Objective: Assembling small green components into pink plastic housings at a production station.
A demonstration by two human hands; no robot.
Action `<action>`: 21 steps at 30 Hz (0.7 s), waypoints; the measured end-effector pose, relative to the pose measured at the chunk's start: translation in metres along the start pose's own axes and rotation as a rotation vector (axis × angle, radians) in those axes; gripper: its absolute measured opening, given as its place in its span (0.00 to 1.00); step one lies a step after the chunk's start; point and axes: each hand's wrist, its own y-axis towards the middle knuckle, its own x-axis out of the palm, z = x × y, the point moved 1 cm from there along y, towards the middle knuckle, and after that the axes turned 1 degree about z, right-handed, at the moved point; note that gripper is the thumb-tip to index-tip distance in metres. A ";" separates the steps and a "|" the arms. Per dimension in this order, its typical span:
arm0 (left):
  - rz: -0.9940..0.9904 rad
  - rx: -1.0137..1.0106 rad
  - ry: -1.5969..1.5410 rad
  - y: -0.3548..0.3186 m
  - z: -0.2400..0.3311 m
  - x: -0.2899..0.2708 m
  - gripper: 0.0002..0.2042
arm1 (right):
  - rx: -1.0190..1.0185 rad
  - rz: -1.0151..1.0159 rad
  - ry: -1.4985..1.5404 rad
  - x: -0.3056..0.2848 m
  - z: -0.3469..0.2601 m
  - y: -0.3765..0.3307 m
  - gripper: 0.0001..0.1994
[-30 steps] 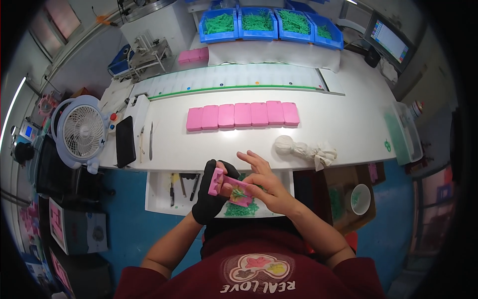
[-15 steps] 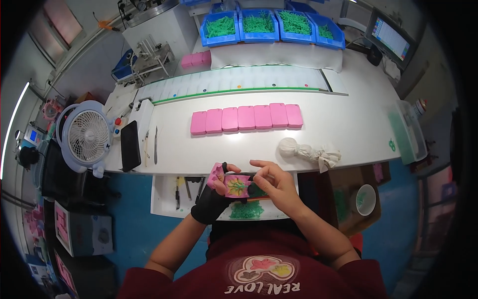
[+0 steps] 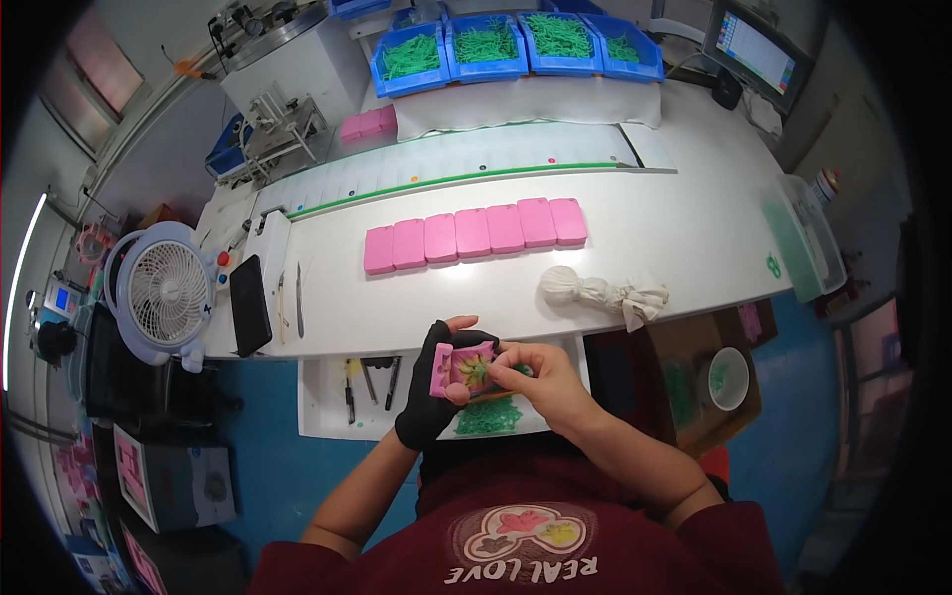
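Note:
My left hand point(image 3: 428, 389), in a black fingerless glove, holds a small pink mould block point(image 3: 459, 367) with a coloured flower shape in its face. My bare right hand point(image 3: 540, 382) presses its fingertips onto the right side of that block. Both hands hover over a white tray point(image 3: 337, 405) below the table's front edge, where a heap of small green pieces point(image 3: 488, 416) lies. A row of several more pink blocks point(image 3: 474, 233) sits on the white table point(image 3: 674, 238) ahead.
A knotted white cloth bundle point(image 3: 600, 292) lies right of the hands. A black phone point(image 3: 250, 304) and a white fan point(image 3: 162, 293) are at the left. Blue bins of green parts point(image 3: 516, 42) line the back. Hand tools point(image 3: 377, 382) lie in the tray.
The view has shifted so the table sits lower in the picture. My hands stayed together on the pink block, and my right fingers moved onto its right side.

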 end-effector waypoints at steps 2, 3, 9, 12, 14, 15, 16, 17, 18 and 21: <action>-0.001 0.038 -0.009 0.002 -0.001 -0.002 0.54 | -0.088 0.079 -0.098 0.006 -0.007 -0.003 0.05; -0.003 0.038 -0.008 0.003 0.000 -0.002 0.54 | -0.090 0.081 -0.097 0.005 -0.006 -0.002 0.05; -0.006 0.053 0.021 0.006 -0.002 -0.004 0.54 | 0.010 0.075 -0.012 0.003 -0.008 0.001 0.07; -0.012 0.084 0.066 0.006 -0.004 -0.004 0.54 | 0.008 0.060 0.012 0.000 -0.002 0.002 0.08; 0.002 0.135 0.163 0.006 -0.003 -0.005 0.54 | -0.085 0.104 -0.032 -0.001 0.001 0.003 0.08; 0.002 0.134 0.164 0.006 -0.002 -0.005 0.54 | -0.086 0.104 -0.031 0.000 0.000 0.002 0.08; 0.036 0.146 0.201 0.006 0.000 -0.003 0.55 | -0.075 0.101 0.003 0.001 -0.002 0.001 0.06; 0.069 0.157 0.238 0.006 0.002 -0.002 0.56 | -0.064 0.098 0.036 0.002 -0.003 0.001 0.04; 0.068 0.159 0.240 0.007 0.002 -0.002 0.56 | -0.066 0.097 0.037 0.003 -0.002 0.002 0.04; 0.111 0.140 0.311 0.008 0.001 -0.003 0.60 | -0.126 0.125 0.020 0.004 0.001 0.002 0.03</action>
